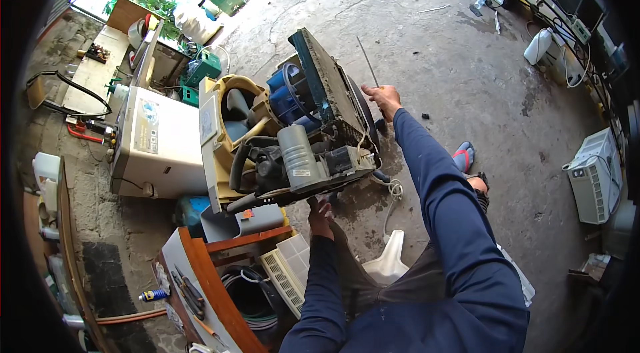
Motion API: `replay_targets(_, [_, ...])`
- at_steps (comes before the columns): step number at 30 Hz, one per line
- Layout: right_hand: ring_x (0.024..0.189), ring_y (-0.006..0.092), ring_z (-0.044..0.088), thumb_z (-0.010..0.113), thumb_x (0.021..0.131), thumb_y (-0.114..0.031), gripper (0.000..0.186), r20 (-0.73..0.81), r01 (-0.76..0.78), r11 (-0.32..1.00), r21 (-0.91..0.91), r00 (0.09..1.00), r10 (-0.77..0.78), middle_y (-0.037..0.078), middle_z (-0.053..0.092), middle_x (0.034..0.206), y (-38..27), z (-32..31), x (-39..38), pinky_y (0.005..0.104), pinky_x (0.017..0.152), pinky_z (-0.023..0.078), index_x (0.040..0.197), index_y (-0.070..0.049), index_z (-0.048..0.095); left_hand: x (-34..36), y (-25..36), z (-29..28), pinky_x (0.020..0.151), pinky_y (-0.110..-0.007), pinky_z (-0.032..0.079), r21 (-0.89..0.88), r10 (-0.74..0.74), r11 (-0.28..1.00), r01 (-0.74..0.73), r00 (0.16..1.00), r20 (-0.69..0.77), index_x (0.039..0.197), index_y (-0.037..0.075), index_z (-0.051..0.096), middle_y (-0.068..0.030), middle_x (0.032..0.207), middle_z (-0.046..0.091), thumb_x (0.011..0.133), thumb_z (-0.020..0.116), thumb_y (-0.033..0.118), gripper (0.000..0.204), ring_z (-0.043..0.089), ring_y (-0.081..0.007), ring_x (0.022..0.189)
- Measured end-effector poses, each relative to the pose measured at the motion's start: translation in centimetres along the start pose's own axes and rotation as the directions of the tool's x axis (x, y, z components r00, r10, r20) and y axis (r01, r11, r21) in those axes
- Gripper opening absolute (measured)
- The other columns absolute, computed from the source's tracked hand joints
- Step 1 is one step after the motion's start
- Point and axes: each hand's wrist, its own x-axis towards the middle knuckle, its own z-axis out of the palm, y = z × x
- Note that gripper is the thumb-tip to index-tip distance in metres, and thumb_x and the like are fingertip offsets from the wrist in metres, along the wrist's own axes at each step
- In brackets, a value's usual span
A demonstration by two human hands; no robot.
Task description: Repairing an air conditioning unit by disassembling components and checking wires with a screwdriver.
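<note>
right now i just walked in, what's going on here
A person is at an opened machine, its inner parts bare, with a blue fan showing. The right hand holds a thin rod beside the machine, pointing away from the person. The left hand is at the machine's near lower edge; whether it bears any weight can't be told. A white box stands to the machine's left, and pliers lie nearer the person, also on the left.

One head-height fisheye, wide and near, downward and forward over the hands [383,100].
</note>
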Motion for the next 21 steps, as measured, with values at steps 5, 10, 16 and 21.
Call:
replay_targets(5, [0.073,0.0142,0.063,0.082,0.084,-0.041,0.042,0.032,0.07,0.997,-0.015,0.997,-0.07,0.008,0.074,0.086,-2.6,1.7,4.7,0.0268,0.065,0.048,0.101,-0.003,0.078,0.7,-1.6,0.2,0.073,-0.032,0.041,0.192,0.171,0.968,-0.163,0.985,-0.027,0.125,0.018,0.062,-0.0046,0.114,0.067,0.102,0.05,0.057,0.047,0.064,-0.0189,0.105])
replay_targets(10, [0.072,0.0188,0.066,0.081,0.082,-0.039,0.039,0.02,0.112,0.992,-0.056,0.994,-0.111,0.008,0.074,0.084,-3.1,4.4,7.3,0.0309,0.071,0.054,0.089,-0.001,0.077,2.9,-2.5,-1.8,0.069,-0.031,0.044,0.089,0.004,0.996,0.002,0.998,-0.068,0.115,0.012,0.065,-0.0042,0.103,0.07,0.102,0.051,0.04,0.034,0.065,-0.0176,0.087])
replay_targets(16, [0.066,0.0187,0.065,0.082,0.08,-0.028,0.032,0.12,-0.091,0.994,0.061,0.989,0.084,0.01,0.072,0.08,-2.7,3.3,6.6,0.0292,0.063,0.053,0.079,0.001,0.07,0.8,-2.8,-0.5,0.059,-0.028,0.044,-0.036,0.067,0.997,-0.072,0.989,-0.129,0.107,0.008,0.068,-0.0049,0.1,0.07,0.097,0.051,0.018,0.022,0.063,-0.0196,0.077])
replay_targets(21, [0.062,0.0181,0.064,0.083,0.078,-0.025,0.031,0.097,-0.073,0.997,-0.021,0.992,0.075,0.012,0.07,0.077,-3.9,3.9,5.1,0.029,0.059,0.052,0.077,0.001,0.066,4.9,-6.4,-5.7,0.056,-0.027,0.045,0.035,0.119,0.993,-0.115,0.986,-0.117,0.106,0.005,0.068,-0.0078,0.102,0.069,0.089,0.05,0.001,0.025,0.064,-0.022,0.078])
